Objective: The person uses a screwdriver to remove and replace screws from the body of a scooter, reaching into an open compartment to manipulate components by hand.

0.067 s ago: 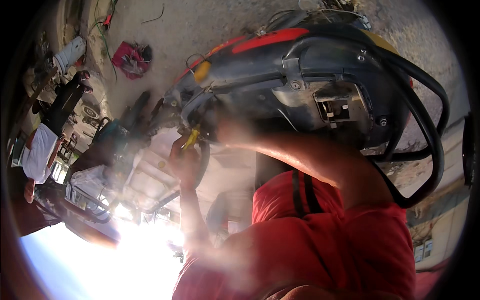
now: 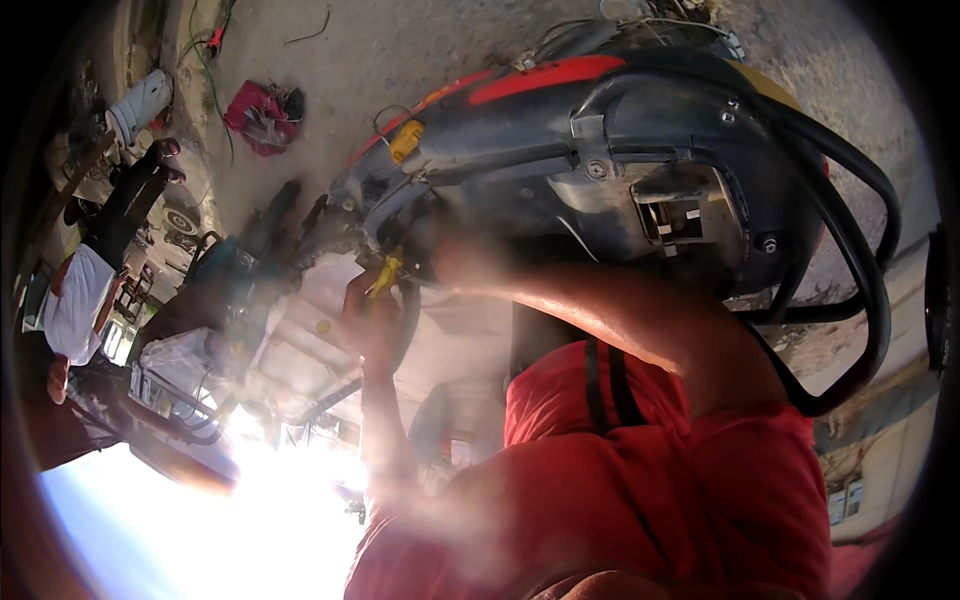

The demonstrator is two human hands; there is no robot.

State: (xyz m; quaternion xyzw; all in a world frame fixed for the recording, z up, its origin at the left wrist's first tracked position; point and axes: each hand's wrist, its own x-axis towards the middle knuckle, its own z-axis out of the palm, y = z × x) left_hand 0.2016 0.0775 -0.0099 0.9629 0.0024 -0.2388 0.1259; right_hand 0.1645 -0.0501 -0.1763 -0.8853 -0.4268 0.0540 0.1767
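A black motorbike body [image 2: 500,120] with red stripes stretches across the upper middle. At its dark underside, on the left, my left hand [image 2: 366,305] is closed on a yellow-handled tool [image 2: 385,275], whose exact kind I cannot make out. The tool's upper end meets the dark parts of the bike. Just right of it, my right hand [image 2: 455,260] reaches in at the shadowed gap below the body panel. Haze and shadow hide those fingers, so what they touch cannot be seen. A yellow, box-shaped piece [image 2: 405,142] hangs on the panel above both hands.
Black tube bars [image 2: 870,320] curve around the bike's right end. A square opening [image 2: 685,220] shows in the bodywork. A dark red bag [image 2: 263,118] lies on the ground; a white bucket [image 2: 140,105] stands farther left. Another person in a white shirt [image 2: 77,305] is at the far left.
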